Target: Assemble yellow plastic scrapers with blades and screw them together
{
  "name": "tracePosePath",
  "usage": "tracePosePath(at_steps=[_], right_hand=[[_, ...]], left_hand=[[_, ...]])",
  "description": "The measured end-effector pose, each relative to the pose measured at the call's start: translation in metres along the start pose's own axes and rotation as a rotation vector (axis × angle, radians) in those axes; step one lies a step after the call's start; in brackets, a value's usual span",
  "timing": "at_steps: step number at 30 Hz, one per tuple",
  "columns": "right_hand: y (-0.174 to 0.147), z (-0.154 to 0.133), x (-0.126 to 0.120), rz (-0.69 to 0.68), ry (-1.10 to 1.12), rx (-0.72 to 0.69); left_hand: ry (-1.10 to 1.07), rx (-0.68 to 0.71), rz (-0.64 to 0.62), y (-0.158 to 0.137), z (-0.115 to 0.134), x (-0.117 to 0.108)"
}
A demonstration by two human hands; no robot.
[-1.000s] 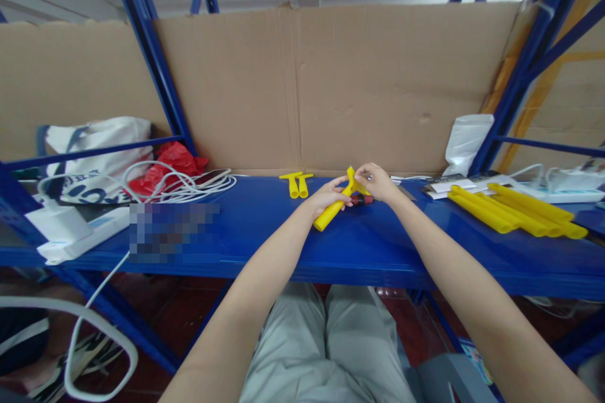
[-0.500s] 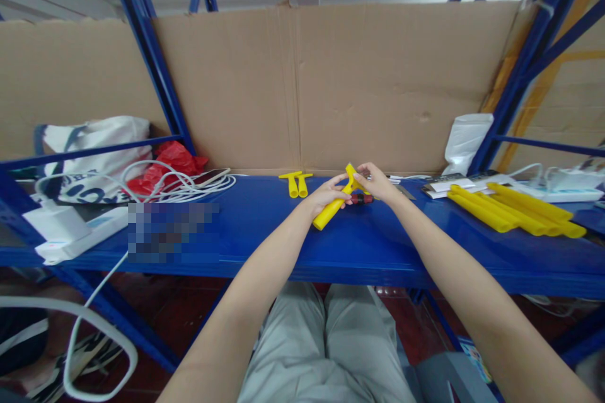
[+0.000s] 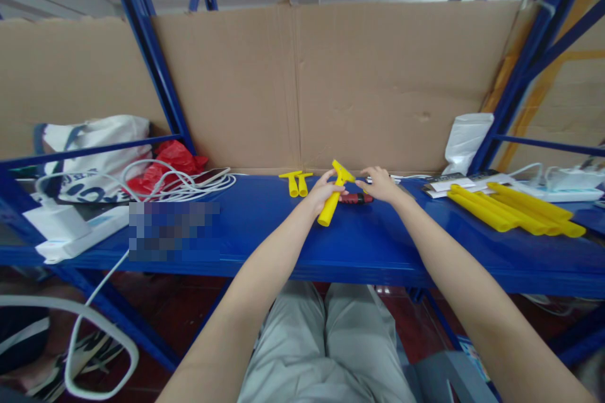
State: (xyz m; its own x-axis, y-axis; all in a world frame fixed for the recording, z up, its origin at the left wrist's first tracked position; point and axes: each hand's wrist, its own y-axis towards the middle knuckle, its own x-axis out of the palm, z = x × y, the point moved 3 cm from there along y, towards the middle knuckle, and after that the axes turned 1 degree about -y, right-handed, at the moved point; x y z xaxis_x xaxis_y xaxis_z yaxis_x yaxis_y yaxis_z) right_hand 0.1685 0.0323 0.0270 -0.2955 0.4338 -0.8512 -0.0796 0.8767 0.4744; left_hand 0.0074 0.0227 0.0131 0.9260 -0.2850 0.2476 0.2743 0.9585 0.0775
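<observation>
My left hand (image 3: 324, 192) is wrapped round the handle of a yellow T-shaped scraper (image 3: 329, 206), whose crosspiece points away from me and slants down to the right. Just right of the crosspiece is my right hand (image 3: 380, 185), its fingers apart and nothing seen in them. Its fingertips come close to the crosspiece end; whether they touch it I cannot tell. Behind the hands, a dark red tool (image 3: 358, 198) with a black tip lies on the blue shelf (image 3: 265, 233). Two more yellow T-shaped scrapers (image 3: 297, 184) lie side by side farther back on the left.
Several yellow tubes (image 3: 515, 211) lie on the right, near a white pouch (image 3: 469, 141) and a power strip (image 3: 558, 189). To the left are coiled white cables (image 3: 203, 184), a red bag (image 3: 165, 170) and another power strip (image 3: 89, 236). Cardboard (image 3: 378, 88) walls the back.
My right hand has come off the scraper's head and moved slightly right, fingers spreading. The scraper has turned more upright in my left hand, showing its crosspiece.
</observation>
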Motion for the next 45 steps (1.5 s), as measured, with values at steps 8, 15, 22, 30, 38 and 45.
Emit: tracePosePath(at_steps=[8, 15, 22, 30, 38, 45], right_hand=[[-0.006, 0.009, 0.01, -0.47, 0.02, -0.154], [-0.003, 0.016, 0.006, -0.43, 0.148, -0.183], [-0.005, 0.021, -0.001, -0.347, 0.38, -0.088], [-0.004, 0.03, -0.006, -0.097, 0.867, 0.252], [0.008, 0.041, -0.013, 0.377, 1.194, 0.344], [0.013, 0.056, -0.022, 0.714, 1.205, 0.334]], left_hand=[[-0.033, -0.035, 0.312, 0.007, -0.002, -0.018], [-0.042, -0.047, 0.316, 0.005, -0.001, -0.016], [-0.04, -0.049, 0.323, 0.003, 0.0, -0.016], [-0.076, -0.078, 0.328, 0.004, 0.0, -0.017], [-0.145, -0.149, 0.314, 0.009, -0.005, -0.02], [-0.116, -0.172, 0.299, 0.012, -0.008, -0.02]])
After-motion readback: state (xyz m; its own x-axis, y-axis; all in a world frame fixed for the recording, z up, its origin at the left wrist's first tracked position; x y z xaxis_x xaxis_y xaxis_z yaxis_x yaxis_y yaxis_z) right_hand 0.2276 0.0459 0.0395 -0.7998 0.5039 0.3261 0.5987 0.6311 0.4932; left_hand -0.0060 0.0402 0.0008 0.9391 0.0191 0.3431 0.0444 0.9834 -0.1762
